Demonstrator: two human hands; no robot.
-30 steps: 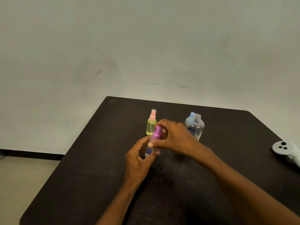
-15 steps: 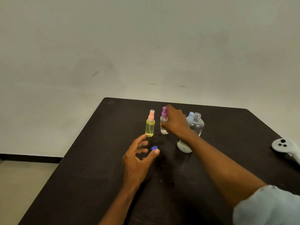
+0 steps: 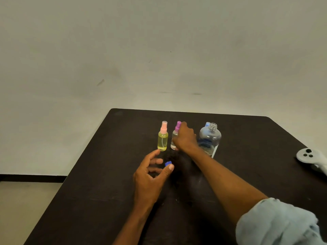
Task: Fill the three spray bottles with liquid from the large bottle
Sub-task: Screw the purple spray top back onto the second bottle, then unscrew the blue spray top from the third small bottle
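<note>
The large bottle [image 3: 210,138] stands uncapped on the dark table [image 3: 106,200], just right of the right hand [image 3: 185,138]; its liquid level is hard to read. A white controller [image 3: 308,156] lies well off to the right of the right forearm, near the table's side edge. The right hand is curled round the purple-topped spray bottle [image 3: 174,137], which stands upright. Just left of that hand, apart from it, stands the yellow spray bottle [image 3: 162,139], pink top on. The left hand [image 3: 150,174] hovers nearer the person, fingers spread and loosely curved, gripping nothing. Its thumb tip lies beside a small blue piece [image 3: 168,163] — a cap or the third bottle's top, I cannot tell which.

The step looks like setting the purple-topped one into the row. To do it well, release upward and draw the hand back toward the body, not sideways — the open large bottle on one side and the yellow one on the other would likely tip easily. Open room lies toward the person and left of the left hand; the far table edge runs not far behind the bottles.
</note>
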